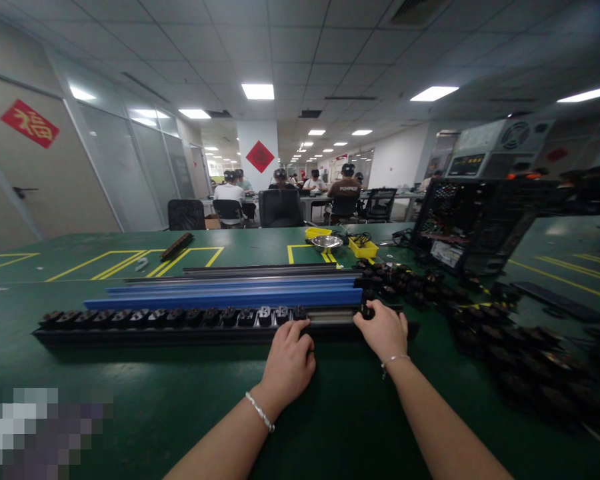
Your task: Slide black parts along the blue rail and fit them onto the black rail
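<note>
A long black rail (180,335) lies across the green table, with a row of round black modules (193,317) seated along it from the left end to past the middle. My left hand (290,357) rests at the rail's front edge, its fingertips beside the last module (300,311) of the row. Further right, my right hand (384,329) pinches a small black module (366,311) over the rail's right part. Between my hands a bare stretch of the rail's channel shows. Blue strips (230,298) lie just behind the rail.
Piles of black modules (495,333) cover the right side of the green table (130,400). Behind are a metal bowl (327,243), a yellow tray (363,249), an open computer case (473,223) and a keyboard (557,301). Several people sit at far tables.
</note>
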The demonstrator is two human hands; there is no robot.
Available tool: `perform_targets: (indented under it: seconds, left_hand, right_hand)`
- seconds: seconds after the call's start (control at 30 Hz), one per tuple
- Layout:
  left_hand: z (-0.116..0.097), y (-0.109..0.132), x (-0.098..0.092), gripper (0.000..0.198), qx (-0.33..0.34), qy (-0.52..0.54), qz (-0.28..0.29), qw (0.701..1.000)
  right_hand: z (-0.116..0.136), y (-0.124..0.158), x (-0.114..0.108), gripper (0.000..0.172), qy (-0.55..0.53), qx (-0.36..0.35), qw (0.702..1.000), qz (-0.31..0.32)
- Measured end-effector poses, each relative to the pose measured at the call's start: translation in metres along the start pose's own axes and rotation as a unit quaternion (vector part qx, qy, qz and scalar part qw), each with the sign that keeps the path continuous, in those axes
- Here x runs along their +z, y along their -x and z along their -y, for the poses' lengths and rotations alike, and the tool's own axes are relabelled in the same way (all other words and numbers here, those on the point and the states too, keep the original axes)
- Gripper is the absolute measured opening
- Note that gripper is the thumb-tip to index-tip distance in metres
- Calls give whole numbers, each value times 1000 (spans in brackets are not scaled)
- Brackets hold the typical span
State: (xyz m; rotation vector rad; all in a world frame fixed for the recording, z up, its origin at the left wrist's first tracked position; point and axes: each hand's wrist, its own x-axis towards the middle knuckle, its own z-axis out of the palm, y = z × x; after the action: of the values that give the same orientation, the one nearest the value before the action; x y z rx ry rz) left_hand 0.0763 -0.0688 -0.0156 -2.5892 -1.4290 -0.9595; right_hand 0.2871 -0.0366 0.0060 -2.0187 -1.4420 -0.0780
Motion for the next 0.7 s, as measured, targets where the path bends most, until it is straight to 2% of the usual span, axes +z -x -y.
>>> perform_targets:
  seconds: [0.7]
  left_hand:
    - [1,0,1,13,4,-2,-1,1000]
  right_hand:
    - [-1,-3,-1,21,12,4,1000,6]
